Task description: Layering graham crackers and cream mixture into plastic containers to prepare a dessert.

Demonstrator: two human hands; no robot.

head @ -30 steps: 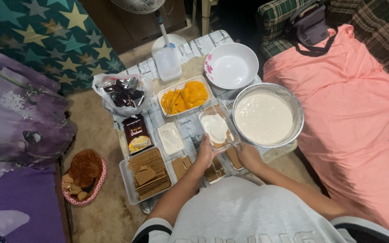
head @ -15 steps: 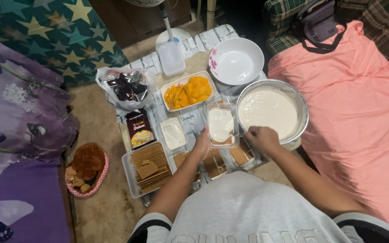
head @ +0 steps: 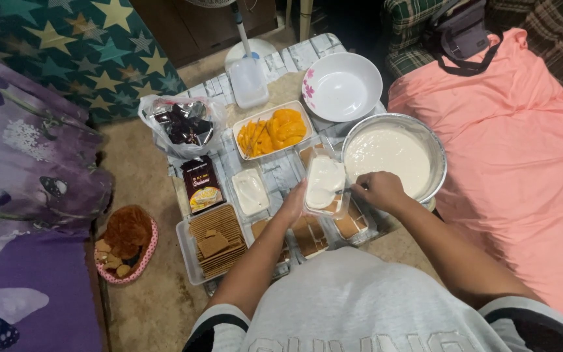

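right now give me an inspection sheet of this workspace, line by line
surface: low table with a grey patterned cover, crowded.
job's things: clear tub of white cream lifted over tubs lined with crackers; metal bowl of white cream beside it.
clutter: tray of mango slices, white floral bowl, cracker tray, dark packet, plastic bag of dark wrappers, second cream tub, empty clear tub.
fingers: left hand grips the lifted tub; right hand closed on a thin utensil, hard to make out.
cables: nothing seen.
surroundings: pink sheet, star-print cloth, pink basket of snacks on the floor.
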